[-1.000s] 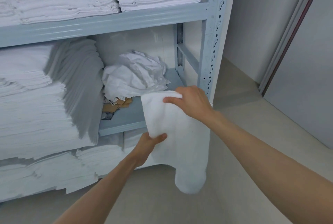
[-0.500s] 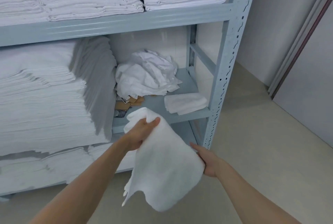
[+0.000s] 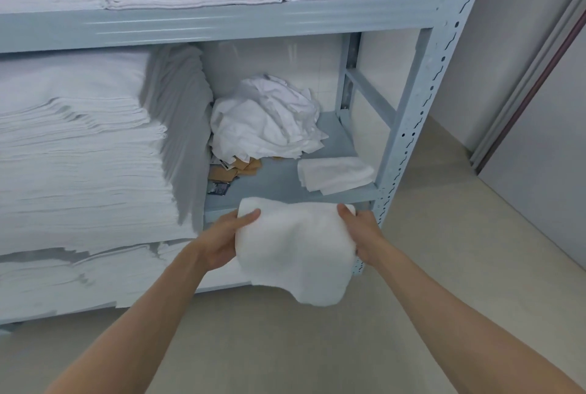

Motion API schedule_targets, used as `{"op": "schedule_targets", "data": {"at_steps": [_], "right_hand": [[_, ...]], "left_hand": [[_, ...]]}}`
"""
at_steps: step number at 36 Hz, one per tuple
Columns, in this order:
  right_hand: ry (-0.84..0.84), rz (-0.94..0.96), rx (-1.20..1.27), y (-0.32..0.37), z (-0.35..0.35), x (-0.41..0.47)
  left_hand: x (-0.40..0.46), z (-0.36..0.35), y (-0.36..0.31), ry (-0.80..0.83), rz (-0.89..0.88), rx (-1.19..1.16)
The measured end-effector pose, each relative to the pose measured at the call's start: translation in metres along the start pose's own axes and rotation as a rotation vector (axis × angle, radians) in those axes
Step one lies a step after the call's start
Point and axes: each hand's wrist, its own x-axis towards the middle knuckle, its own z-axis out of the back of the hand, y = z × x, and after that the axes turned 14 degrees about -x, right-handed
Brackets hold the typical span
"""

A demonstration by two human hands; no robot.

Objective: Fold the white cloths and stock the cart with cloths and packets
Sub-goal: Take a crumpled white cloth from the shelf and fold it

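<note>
I see both hands now on the white cloth (image 3: 293, 248): left hand (image 3: 223, 240) and right hand (image 3: 361, 235) each pinching a top corner, right one moved up from below. Fold starting, just before the shelf (image 3: 285, 179); folded cloth (image 3: 336, 173) lies on it.

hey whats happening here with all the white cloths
A person stands at a blue-grey shelving unit and holds a white cloth in front of its middle shelf, the left hand gripping one upper corner and the right hand the other. On that shelf lie one folded cloth, a crumpled pile of white cloths and some brown packets. Tall stacks of folded linen fill the rest of the unit.
</note>
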Motion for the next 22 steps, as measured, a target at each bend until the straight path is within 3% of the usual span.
{"op": "schedule_targets", "data": {"at_steps": [2, 7, 9, 16, 22], "right_hand": [[0.032, 0.012, 0.009, 0.001, 0.006, 0.003], [0.457, 0.02, -0.061, -0.015, 0.029, -0.001], [0.517, -0.016, -0.087, -0.028, 0.03, -0.003], [0.24, 0.002, -0.042, -0.04, 0.011, -0.013], [0.13, 0.032, -0.054, -0.029, -0.003, -0.02]], "left_hand": [[0.001, 0.0, 0.005, 0.054, -0.01, 0.064], [0.006, -0.008, 0.003, -0.008, -0.162, -0.046], [0.008, -0.008, -0.001, -0.049, -0.234, -0.039], [0.006, 0.005, -0.008, -0.16, -0.229, 0.139], [0.007, 0.01, -0.007, -0.198, -0.21, 0.085]]}}
